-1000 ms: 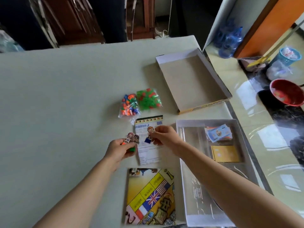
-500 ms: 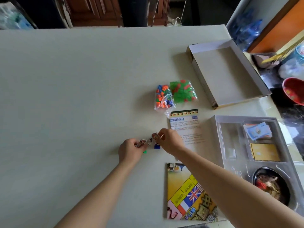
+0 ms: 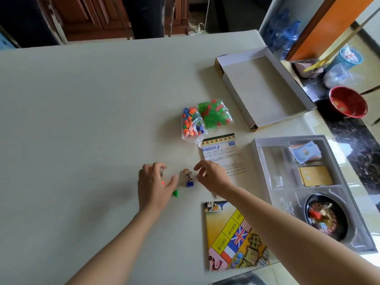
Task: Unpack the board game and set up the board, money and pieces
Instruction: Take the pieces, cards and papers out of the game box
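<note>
A pawn with a blue base (image 3: pixel 188 178) stands upright on the table between my hands. My right hand (image 3: pixel 211 177) hovers just right of it, fingers relaxed and apart from it. My left hand (image 3: pixel 155 187) lies over two other pawns, fingers loosely curled and thumb spread. A green base (image 3: pixel 175 193) and an orange base (image 3: pixel 163 183) peek out beside it. The folded board (image 3: pixel 232 239) lies at the near edge. Blue money (image 3: pixel 305 153) and yellow cards (image 3: pixel 314 175) sit in the box tray (image 3: pixel 257 161).
Two bags of small plastic pieces (image 3: pixel 192 124) (image 3: pixel 216 114) lie beyond the instruction sheet (image 3: pixel 222 153). The upturned box lid (image 3: pixel 265 87) sits at the far right. A black spinner (image 3: pixel 327 217) is in the tray. The table (image 3: pixel 82 120) is bare on the left.
My right hand has let go of the blue-based pawn, which now stands alone. My left hand has lowered its two pawns onto the table and spread its thumb.
</note>
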